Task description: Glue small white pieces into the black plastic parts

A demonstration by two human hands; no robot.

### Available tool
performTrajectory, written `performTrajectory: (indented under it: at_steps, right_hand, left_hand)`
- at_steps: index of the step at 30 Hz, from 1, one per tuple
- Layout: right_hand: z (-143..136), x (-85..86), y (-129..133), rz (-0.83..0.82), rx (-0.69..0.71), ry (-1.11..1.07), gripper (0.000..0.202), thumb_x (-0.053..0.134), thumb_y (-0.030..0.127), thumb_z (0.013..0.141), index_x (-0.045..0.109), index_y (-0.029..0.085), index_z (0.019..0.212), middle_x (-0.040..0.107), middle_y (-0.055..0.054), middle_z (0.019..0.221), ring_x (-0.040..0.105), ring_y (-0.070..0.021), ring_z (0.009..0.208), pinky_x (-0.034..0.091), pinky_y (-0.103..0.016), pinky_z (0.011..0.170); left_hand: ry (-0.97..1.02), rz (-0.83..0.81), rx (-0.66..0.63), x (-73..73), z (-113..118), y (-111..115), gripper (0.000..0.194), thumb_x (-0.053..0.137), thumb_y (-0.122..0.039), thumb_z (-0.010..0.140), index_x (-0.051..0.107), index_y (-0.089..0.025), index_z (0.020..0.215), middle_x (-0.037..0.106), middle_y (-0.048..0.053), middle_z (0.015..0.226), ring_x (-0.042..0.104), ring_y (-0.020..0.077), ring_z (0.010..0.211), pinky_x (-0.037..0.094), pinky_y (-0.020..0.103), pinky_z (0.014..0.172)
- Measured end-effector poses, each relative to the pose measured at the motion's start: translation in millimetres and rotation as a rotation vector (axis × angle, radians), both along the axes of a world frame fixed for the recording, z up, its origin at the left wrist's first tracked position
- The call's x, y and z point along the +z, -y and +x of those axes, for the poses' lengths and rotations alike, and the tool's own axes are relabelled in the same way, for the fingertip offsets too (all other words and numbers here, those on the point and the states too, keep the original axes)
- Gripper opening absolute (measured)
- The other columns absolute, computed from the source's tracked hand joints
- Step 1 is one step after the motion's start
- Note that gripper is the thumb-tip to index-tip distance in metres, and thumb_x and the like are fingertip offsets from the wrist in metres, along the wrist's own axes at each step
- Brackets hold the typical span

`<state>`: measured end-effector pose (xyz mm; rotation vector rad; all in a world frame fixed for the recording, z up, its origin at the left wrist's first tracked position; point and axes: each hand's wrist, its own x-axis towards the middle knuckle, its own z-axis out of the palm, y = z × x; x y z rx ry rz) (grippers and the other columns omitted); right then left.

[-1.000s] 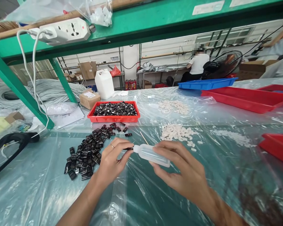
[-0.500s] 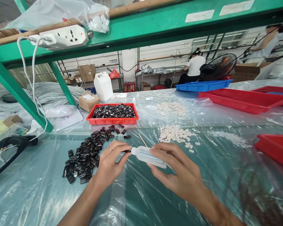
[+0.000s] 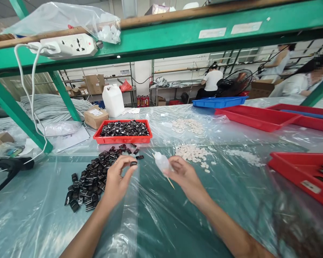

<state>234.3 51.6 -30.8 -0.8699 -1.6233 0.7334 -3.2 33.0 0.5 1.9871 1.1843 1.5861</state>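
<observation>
Between thumb and forefinger, my left hand [image 3: 118, 179] pinches a small black piece [image 3: 134, 163], just right of a heap of black pieces [image 3: 93, 175] on the plastic-covered table. My right hand [image 3: 184, 175] grips a translucent squeeze bottle [image 3: 162, 163], tilted with its nozzle up and to the left. The two hands are apart. A thin wooden stick [image 3: 170, 183] shows partly behind the bottle. Beyond the right hand lies a pile of small whitish pieces [image 3: 192, 153]. A red tray [image 3: 123, 139] full of black pieces stands behind the heap.
At the right is a red tray [image 3: 293, 175] with some black parts. More red trays [image 3: 255, 120] and a blue tray [image 3: 220, 103] stand at the back right. A white jug [image 3: 113, 100] and a cardboard box [image 3: 96, 116] are back left. A green frame [image 3: 161, 39] crosses overhead; people sit beyond.
My hands have moved apart; the bottle's nozzle has left the black piece and points more upward. The view has shifted right, showing more of the right red tray and another person.
</observation>
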Motion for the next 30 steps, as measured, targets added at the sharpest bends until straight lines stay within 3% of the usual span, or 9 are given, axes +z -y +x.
performTrajectory:
  at_steps: [3,6,8,11,16,18,21,27,30]
  right_hand:
    - [-11.4,-17.1,-4.4,0.046,0.005,0.089,0.015,0.069,0.031,0.088,0.057,0.024,0.089,0.078,0.001,0.083,0.075,-0.0185,0.076,0.060,-0.030,0.064]
    - [-20.0,-24.6,-2.1,0.125,0.024,0.188,0.012,0.072,0.027,0.086,0.062,0.022,0.089,0.077,0.002,0.081,0.074,-0.0148,0.071,0.061,-0.028,0.062]
    - [-22.3,-23.0,1.6,0.177,0.040,0.251,0.013,0.074,0.023,0.084,0.063,0.020,0.090,0.076,0.003,0.081,0.073,-0.0123,0.069,0.061,-0.026,0.061]
    - [-19.6,-14.9,7.4,0.226,0.050,0.341,0.022,0.073,0.016,0.082,0.062,0.024,0.099,0.076,0.007,0.083,0.074,-0.0106,0.069,0.062,-0.023,0.061]
    - [8.8,-3.3,-1.6,0.270,0.063,0.510,0.037,0.073,0.018,0.082,0.063,0.032,0.115,0.076,0.007,0.105,0.076,-0.0122,0.091,0.064,-0.023,0.073]
    - [27.7,-4.1,-15.0,0.279,0.021,0.564,0.025,0.069,0.021,0.088,0.067,0.030,0.111,0.074,0.004,0.111,0.075,-0.0125,0.094,0.063,-0.024,0.076]
    - [53.7,-14.1,-36.9,0.259,-0.151,0.616,0.010,0.059,0.021,0.098,0.068,0.018,0.100,0.072,-0.002,0.100,0.070,-0.0107,0.078,0.060,-0.025,0.068]
    - [66.7,-45.8,-57.1,0.149,-0.325,0.737,0.021,0.064,0.035,0.098,0.064,0.015,0.090,0.066,0.001,0.086,0.062,-0.0090,0.070,0.054,-0.024,0.062]
    - [65.0,-48.3,-59.8,0.056,-0.374,0.791,0.024,0.063,0.038,0.098,0.064,0.015,0.092,0.064,0.002,0.083,0.059,-0.0082,0.066,0.052,-0.023,0.060]
  left_hand:
    - [0.091,-0.075,-0.061,-0.8,-0.4,-4.5,0.015,0.059,-0.036,0.100,0.061,-0.021,0.102,0.073,0.005,0.096,0.070,0.0189,0.089,0.061,0.035,0.083]
    - [0.201,-0.139,-0.128,-4.0,0.8,-8.0,0.019,0.057,-0.041,0.101,0.052,-0.022,0.101,0.072,0.004,0.091,0.072,0.0181,0.081,0.065,0.033,0.070]
    - [0.242,-0.160,-0.146,-5.8,1.9,-9.0,0.020,0.059,-0.041,0.099,0.052,-0.023,0.103,0.072,0.003,0.088,0.072,0.0175,0.076,0.064,0.031,0.064]
    - [0.244,-0.175,-0.152,-6.4,3.3,-7.8,0.019,0.061,-0.039,0.099,0.058,-0.023,0.108,0.073,0.003,0.089,0.073,0.0174,0.077,0.065,0.032,0.069]
    - [0.238,-0.165,-0.150,-3.6,6.0,-2.1,0.018,0.065,-0.038,0.096,0.068,-0.022,0.102,0.076,0.004,0.090,0.074,0.0188,0.079,0.066,0.035,0.076]
    - [0.254,-0.153,-0.141,-1.5,7.3,1.3,0.018,0.068,-0.037,0.094,0.071,-0.021,0.102,0.077,0.005,0.090,0.074,0.0196,0.078,0.066,0.036,0.075]
    - [0.264,-0.126,-0.145,2.3,9.4,7.4,0.016,0.070,-0.034,0.092,0.074,-0.021,0.101,0.077,0.005,0.089,0.073,0.0179,0.072,0.067,0.034,0.069]
    - [0.136,-0.026,-0.197,-0.8,13.5,12.4,0.013,0.070,-0.030,0.093,0.079,-0.024,0.099,0.076,0.008,0.098,0.073,0.0228,0.088,0.067,0.034,0.067]
    - [0.076,0.040,-0.193,-6.6,16.2,11.9,0.013,0.070,-0.028,0.093,0.079,-0.031,0.103,0.076,0.009,0.100,0.073,0.0257,0.092,0.067,0.037,0.068]
